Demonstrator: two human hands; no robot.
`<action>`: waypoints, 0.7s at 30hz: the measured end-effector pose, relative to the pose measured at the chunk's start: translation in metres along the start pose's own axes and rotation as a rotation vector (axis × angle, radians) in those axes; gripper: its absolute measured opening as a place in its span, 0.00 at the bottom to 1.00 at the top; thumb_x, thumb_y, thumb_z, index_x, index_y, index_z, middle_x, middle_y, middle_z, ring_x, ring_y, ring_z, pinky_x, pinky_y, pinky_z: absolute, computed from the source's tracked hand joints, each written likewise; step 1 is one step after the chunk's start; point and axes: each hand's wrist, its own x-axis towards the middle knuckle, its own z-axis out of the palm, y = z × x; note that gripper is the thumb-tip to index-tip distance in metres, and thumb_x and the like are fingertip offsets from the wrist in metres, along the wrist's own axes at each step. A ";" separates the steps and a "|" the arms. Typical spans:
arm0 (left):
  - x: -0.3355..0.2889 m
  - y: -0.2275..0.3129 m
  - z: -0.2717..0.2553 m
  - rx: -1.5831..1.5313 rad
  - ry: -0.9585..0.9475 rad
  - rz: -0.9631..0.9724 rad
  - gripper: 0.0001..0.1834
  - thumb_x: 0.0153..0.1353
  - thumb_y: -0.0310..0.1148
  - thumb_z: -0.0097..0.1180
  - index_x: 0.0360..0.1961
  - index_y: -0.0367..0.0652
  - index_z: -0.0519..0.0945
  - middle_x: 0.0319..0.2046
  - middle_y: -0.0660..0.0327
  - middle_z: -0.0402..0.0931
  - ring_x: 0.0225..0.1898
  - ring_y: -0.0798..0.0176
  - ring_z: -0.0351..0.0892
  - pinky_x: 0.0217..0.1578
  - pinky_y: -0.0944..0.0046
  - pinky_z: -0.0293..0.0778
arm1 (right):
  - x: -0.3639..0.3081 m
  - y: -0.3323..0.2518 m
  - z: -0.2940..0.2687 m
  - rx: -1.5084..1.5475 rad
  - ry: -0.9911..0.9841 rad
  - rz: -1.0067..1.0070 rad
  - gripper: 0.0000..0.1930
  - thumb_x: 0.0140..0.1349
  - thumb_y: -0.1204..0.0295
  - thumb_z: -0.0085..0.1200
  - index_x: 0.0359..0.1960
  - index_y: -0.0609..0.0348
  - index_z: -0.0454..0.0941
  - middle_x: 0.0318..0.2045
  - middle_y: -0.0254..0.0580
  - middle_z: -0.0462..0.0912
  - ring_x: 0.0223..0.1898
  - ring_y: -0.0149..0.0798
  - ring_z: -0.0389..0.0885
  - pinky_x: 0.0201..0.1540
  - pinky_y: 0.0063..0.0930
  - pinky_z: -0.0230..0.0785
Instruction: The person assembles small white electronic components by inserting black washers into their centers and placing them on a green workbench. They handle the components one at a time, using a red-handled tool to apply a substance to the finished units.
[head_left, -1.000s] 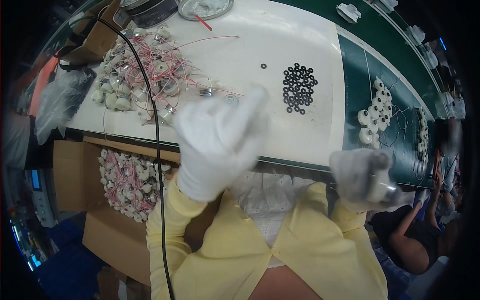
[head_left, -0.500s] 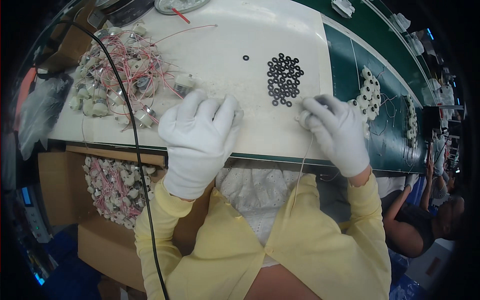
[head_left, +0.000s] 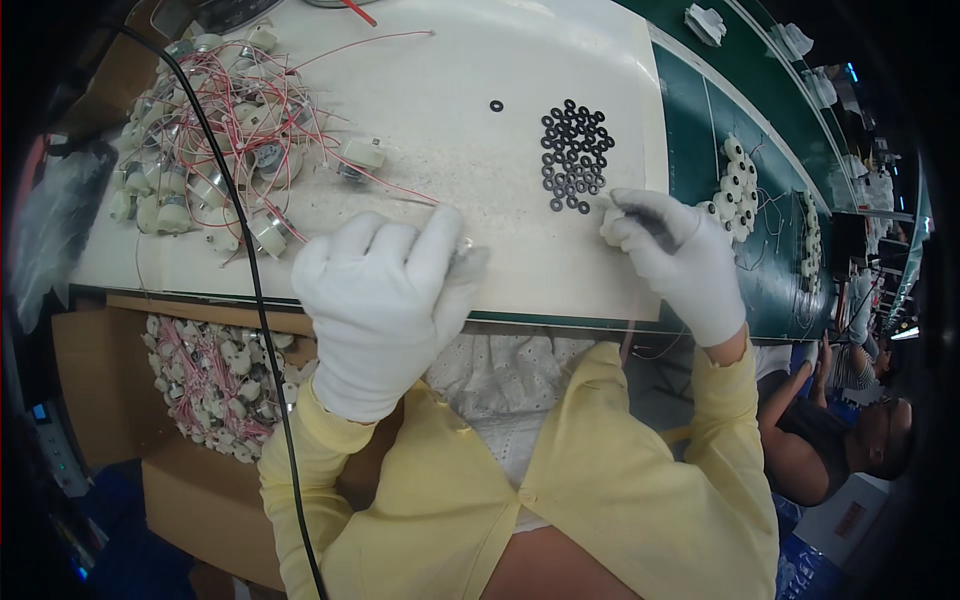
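My left hand, in a white glove, is raised over the table's near edge with its fingers curled. Its thumb side is blurred, and a tiny shiny bit shows at the fingertips, too small to name. My right hand, also gloved, is closed around a small off-white part, mostly hidden by the fingers. Just beyond that hand lies a cluster of black rings, with a single black ring apart to the left. Left of my left hand are piled white-and-metal parts with pink wires; one such part sits at the pile's edge.
A black cable crosses the left side. Below the table stands a cardboard box filled with wired parts. White pieces with black rings stand on the green surface at right. Another person sits at far right.
My left hand has shifted slightly left and toward me, its thumb side now blurred. My right hand stays near the rings; the pale wire hanging from it no longer shows clearly. The whole view has shifted slightly.
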 end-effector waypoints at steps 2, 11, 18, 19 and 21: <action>0.000 -0.001 0.003 -0.043 -0.008 0.022 0.13 0.57 0.38 0.66 0.43 0.49 0.85 0.22 0.64 0.70 0.27 0.57 0.74 0.27 0.55 0.61 | 0.001 0.000 -0.002 0.300 -0.060 0.119 0.15 0.70 0.73 0.57 0.56 0.66 0.80 0.37 0.33 0.87 0.34 0.25 0.81 0.38 0.22 0.74; -0.007 -0.006 0.012 -0.117 0.048 0.040 0.16 0.56 0.40 0.67 0.45 0.51 0.84 0.23 0.65 0.66 0.29 0.58 0.73 0.28 0.55 0.59 | 0.003 -0.005 -0.005 0.313 -0.131 0.129 0.16 0.75 0.75 0.52 0.60 0.67 0.77 0.44 0.35 0.85 0.45 0.25 0.80 0.51 0.19 0.72; -0.008 -0.008 0.013 -0.131 0.053 0.045 0.17 0.54 0.39 0.68 0.46 0.51 0.83 0.24 0.65 0.66 0.31 0.58 0.74 0.28 0.55 0.60 | 0.008 -0.013 0.003 -0.120 -0.042 -0.138 0.14 0.69 0.75 0.58 0.54 0.62 0.80 0.40 0.40 0.88 0.41 0.34 0.87 0.51 0.24 0.74; -0.008 -0.008 0.012 -0.133 0.053 0.046 0.17 0.54 0.39 0.68 0.46 0.51 0.83 0.25 0.65 0.66 0.31 0.58 0.74 0.28 0.55 0.60 | 0.010 -0.012 0.006 -0.196 -0.004 -0.203 0.14 0.67 0.74 0.60 0.53 0.60 0.81 0.39 0.41 0.89 0.40 0.37 0.87 0.49 0.25 0.75; -0.007 -0.009 0.012 -0.139 0.052 0.049 0.17 0.54 0.39 0.68 0.46 0.51 0.83 0.25 0.65 0.66 0.31 0.58 0.74 0.29 0.55 0.61 | 0.010 -0.012 0.012 -0.525 0.100 -0.404 0.14 0.64 0.71 0.64 0.51 0.57 0.82 0.35 0.40 0.88 0.37 0.41 0.87 0.45 0.30 0.74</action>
